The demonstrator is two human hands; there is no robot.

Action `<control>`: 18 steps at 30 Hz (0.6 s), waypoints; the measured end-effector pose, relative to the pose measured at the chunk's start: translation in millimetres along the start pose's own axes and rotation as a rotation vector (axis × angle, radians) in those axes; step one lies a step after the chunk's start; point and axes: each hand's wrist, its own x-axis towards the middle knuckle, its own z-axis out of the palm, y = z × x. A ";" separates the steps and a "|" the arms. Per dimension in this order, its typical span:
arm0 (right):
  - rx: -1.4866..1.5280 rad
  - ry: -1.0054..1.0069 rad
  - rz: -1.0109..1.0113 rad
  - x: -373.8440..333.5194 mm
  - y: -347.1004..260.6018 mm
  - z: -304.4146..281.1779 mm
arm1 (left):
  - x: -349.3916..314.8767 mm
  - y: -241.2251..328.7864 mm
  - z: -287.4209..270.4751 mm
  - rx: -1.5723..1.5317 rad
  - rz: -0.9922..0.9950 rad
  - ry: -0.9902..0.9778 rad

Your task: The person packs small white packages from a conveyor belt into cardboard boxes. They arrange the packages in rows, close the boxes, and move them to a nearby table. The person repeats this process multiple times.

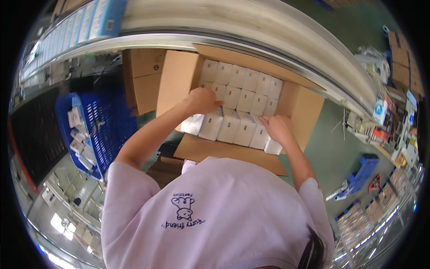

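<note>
An open cardboard box (309, 107) in front of me holds rows of white rectangular packs (246, 99). Its nearest row of white packs (229, 127) stands higher than the rows behind. My left hand (204, 100) is curled over the left part of that near row, its thumb reaching right across the pack tops; its fingertips are partly hidden. Toward the row's right end, my right hand (278, 127) has closed fingers against the packs. The near box flap (224, 150) folds out toward my body.
A conveyor (233, 18) runs beyond the box, with blue-and-white cartons (101, 20) at its left. Left of me is a blue plastic basket (96, 134) with small white packs. Another cardboard box (145, 76) adjoins the left flap. A blue crate (365, 175) lies on the floor to the right.
</note>
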 end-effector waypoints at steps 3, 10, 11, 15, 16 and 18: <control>-0.058 0.253 -0.106 -20.0 -8.8 16.4 | -20.2 19.1 5.3 0.019 -0.035 0.083; 0.146 0.506 -0.618 -6.1 -13.7 -24.0 | -40.7 -14.3 35.9 -0.458 0.266 0.887; 0.221 0.547 -0.746 -10.5 -27.3 -53.7 | -60.5 -29.8 11.4 -0.518 0.229 0.986; 0.262 0.993 -0.857 7.6 -60.4 -157.3 | -118.0 -162.9 -106.2 -0.193 -0.191 1.729; 0.330 1.032 -0.782 28.4 -65.6 -176.9 | -136.3 -209.1 -129.2 -0.014 -0.316 1.816; 0.330 1.007 -0.601 66.5 -51.8 -189.2 | -173.5 -283.7 -159.0 0.141 -0.600 1.757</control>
